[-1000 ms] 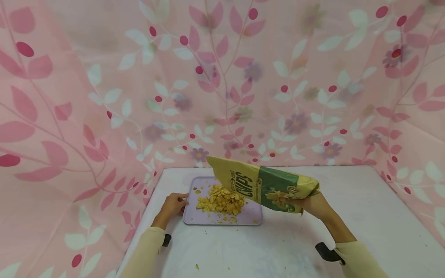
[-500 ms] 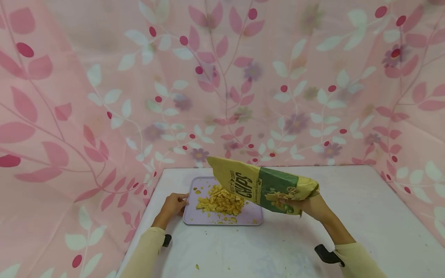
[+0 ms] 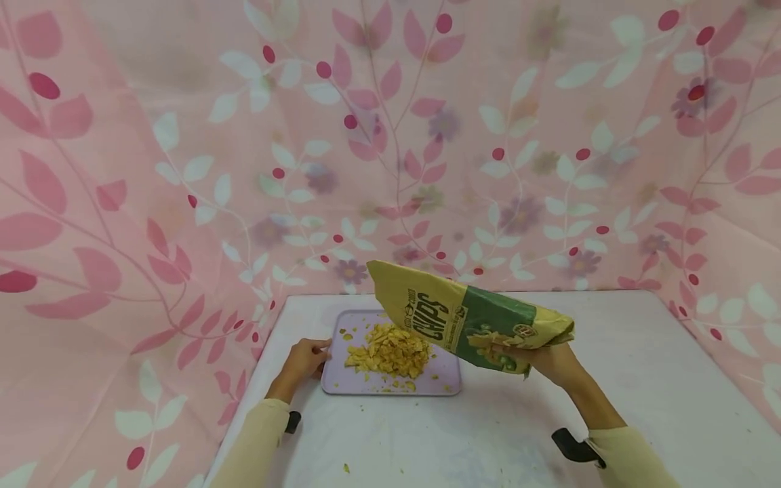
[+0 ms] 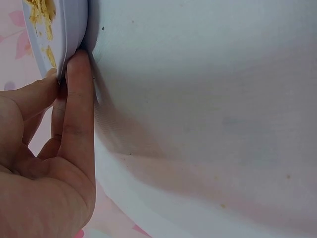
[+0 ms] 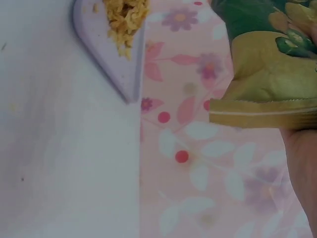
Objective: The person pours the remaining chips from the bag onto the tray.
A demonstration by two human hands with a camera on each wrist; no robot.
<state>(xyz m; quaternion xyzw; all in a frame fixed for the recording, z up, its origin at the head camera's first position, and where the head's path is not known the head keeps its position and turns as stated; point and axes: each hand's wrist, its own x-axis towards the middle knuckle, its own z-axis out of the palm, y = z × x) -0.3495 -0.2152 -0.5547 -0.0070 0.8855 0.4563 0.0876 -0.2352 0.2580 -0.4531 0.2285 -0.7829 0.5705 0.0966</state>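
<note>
A lilac tray (image 3: 448,383) lies on the white table with a heap of broken chips (image 3: 390,351) on it. My left hand (image 3: 303,359) pinches the tray's left rim; in the left wrist view the thumb (image 4: 37,96) is on top and fingers are beneath the edge. My right hand (image 3: 552,362) grips a yellow and green chip bag (image 3: 470,318) near its sealed end, holding it aslant above the tray's right side. The bag's far end points up and left over the heap. In the right wrist view the crimped seal (image 5: 267,113) shows beside the wrist.
The white table (image 3: 518,434) carries a few scattered crumbs (image 3: 346,468) in front of the tray. Pink floral cloth (image 3: 427,169) hangs behind the table and on both sides. Black wrist straps (image 3: 576,445) sit at the sleeve ends.
My right hand has raised the chip bag slightly and shifted it a little to the right. The left hand and the tray stay in place.
</note>
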